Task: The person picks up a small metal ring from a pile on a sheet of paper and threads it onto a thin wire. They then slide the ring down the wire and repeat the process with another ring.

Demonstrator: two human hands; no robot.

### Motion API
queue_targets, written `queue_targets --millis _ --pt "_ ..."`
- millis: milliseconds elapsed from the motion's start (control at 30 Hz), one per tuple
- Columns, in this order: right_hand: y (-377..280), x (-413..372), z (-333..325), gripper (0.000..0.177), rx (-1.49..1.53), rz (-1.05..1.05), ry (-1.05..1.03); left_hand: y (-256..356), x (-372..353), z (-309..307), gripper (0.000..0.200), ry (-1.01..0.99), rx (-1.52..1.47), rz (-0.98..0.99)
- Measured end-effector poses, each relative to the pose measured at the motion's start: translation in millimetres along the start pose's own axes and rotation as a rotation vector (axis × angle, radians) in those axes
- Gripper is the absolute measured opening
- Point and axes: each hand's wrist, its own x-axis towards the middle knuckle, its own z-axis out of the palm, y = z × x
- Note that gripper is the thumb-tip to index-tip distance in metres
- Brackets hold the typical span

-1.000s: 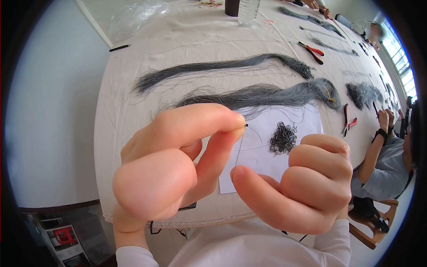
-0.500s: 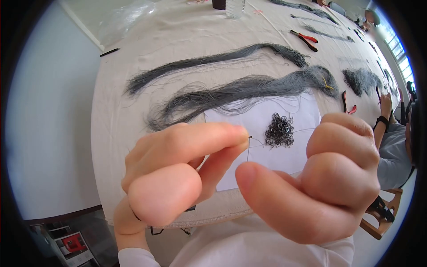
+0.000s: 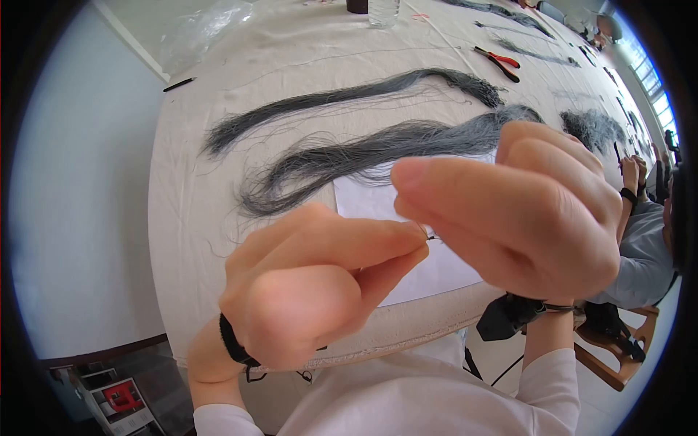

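Across the broad worktop (image 3: 211, 87), covered in pale, creased cloth, lie two long hanks of fine grey strands. The nearer hank (image 3: 378, 149) is the fuller one, dark grey and loose, with stray filaments fanning out at its left end; part of it overlaps the white paper (image 3: 429, 280). The farther hank (image 3: 327, 98) is slimmer and tapers leftward, its right end dark and kinked.

Above the paper, the right hand (image 3: 516, 211) is curled, thumb against forefinger; whether it grips a strand cannot be told. The left hand (image 3: 305, 283), just beside it and lower, pinches a small dark piece between its fingertips.

Beyond the hanks lie pliers (image 3: 499, 64) with red-and-black handles, and a slender black pen (image 3: 179, 84) rests near the worktop's left edge. Smallest of all is the dark piece (image 3: 431, 237), thin and short, mostly hidden by the fingers, only its tip showing toward the right hand.
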Motion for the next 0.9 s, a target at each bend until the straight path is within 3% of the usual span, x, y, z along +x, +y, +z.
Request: queue_targets --millis 67,167,300,367,600,800,900 --pt "15 -8 1 0.035 0.202 -0.031 -0.005 2 -12 -7 0.058 -0.202 0.014 -0.127" --pt "21 -14 25 0.032 0.292 -0.013 0.155 1 -13 -10 0.058 -0.235 -0.011 -0.102" --pt "12 -12 24 0.024 0.294 0.138 0.104 5 -10 -13 0.060 -0.245 0.046 -0.091" --pt "12 -11 25 0.022 0.312 0.161 0.077 7 -5 -18 0.060 -0.346 0.107 -0.078" --pt "9 -15 34 0.020 0.393 0.253 0.006 6 -4 -31 0.055 -0.284 0.110 -0.078" --pt "-2 -15 30 0.021 0.447 0.184 -0.026 -1 3 -41 0.051 -0.266 0.174 -0.033" --pt "-10 -15 30 0.020 0.426 0.124 -0.055 -8 -1 -36 0.051 -0.092 0.158 0.015"
